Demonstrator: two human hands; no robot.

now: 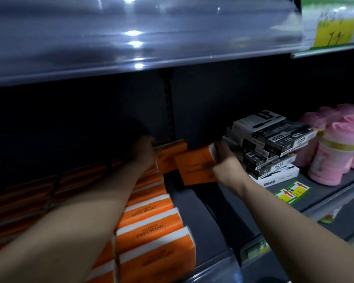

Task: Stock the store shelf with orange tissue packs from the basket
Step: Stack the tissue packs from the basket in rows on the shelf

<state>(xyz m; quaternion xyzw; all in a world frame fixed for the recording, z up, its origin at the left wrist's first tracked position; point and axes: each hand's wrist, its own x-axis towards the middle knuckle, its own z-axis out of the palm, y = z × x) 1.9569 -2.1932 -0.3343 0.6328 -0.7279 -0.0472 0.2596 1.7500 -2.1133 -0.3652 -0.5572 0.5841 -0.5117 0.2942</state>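
Holding an orange pack (pixel 194 167) tight in the right grip (pixel 223 161), touching the row (pixel 149 219) with the left grip (pixel 144 152), curled or not unclear; next, tucking it in behind.

Single wide-angle head cam, worn by person; faces fwd & down into the shelf (pixel 192 211), v. close; upper shelf edge (pixel 131 66) across top.

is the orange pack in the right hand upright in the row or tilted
Tilted: the right hand grips the orange tissue pack at a slant, beside the row of packs.
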